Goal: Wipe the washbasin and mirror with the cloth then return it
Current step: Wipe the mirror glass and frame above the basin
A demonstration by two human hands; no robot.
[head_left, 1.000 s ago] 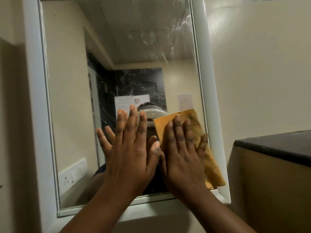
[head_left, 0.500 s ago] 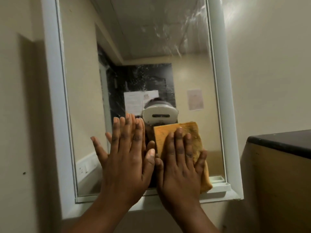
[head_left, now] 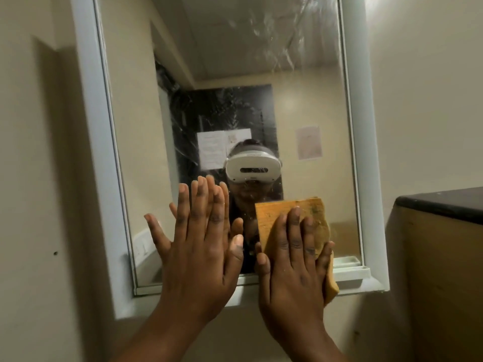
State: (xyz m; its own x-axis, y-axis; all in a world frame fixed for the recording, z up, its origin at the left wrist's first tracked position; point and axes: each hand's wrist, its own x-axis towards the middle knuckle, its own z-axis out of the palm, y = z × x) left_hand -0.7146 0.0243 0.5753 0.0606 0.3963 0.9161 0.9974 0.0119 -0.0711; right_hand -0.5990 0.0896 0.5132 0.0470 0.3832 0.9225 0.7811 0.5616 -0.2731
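Note:
A white-framed mirror (head_left: 308, 82) hangs on the beige wall, with wet smears across its upper glass. My right hand (head_left: 292, 262) lies flat on an orange-yellow cloth (head_left: 271, 218) and presses it against the lower right of the glass, by the bottom frame. My left hand (head_left: 201, 246) rests flat on the glass beside it, fingers spread, holding nothing. The washbasin is out of view.
A dark-topped partition or cabinet (head_left: 441, 202) juts in at the right, close to the mirror frame. A wall corner (head_left: 47, 48) stands at the left. The reflection shows a person in a white headset and papers on a dark door.
Both hands and the cloth have slid down the glass toward the bottom frame, and my view has tilted so more of the mirror's upper part shows.

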